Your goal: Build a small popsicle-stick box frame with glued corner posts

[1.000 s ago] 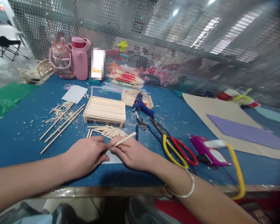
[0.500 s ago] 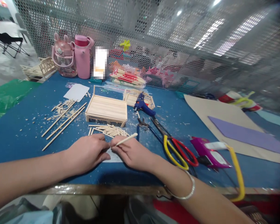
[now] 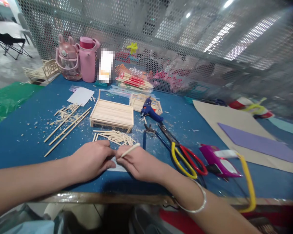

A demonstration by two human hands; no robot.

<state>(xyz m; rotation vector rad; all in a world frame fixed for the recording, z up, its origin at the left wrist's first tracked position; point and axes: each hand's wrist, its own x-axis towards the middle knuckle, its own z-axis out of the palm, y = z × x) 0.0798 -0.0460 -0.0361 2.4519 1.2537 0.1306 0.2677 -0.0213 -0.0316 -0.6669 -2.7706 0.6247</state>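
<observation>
On the blue table, my left hand presses the white paper flat; my right hand pinches a thin wooden stick over it. Risk: the stick may snap or roll among the cut sticks nearby.

Near edge: the left hand and right hand met over a white sheet; bare blue table lay open to their left.
Ahead: a pile of short sticks lay just beyond the fingers, the wooden tray behind it.
Left front: long sticks and wood crumbs crossed the way.
Right: scissors, a blue glue gun and a purple tool crowded the surface.
Far right: cardboard with a purple sheet, flat.
Back: pink bottles against the mesh wall.
</observation>
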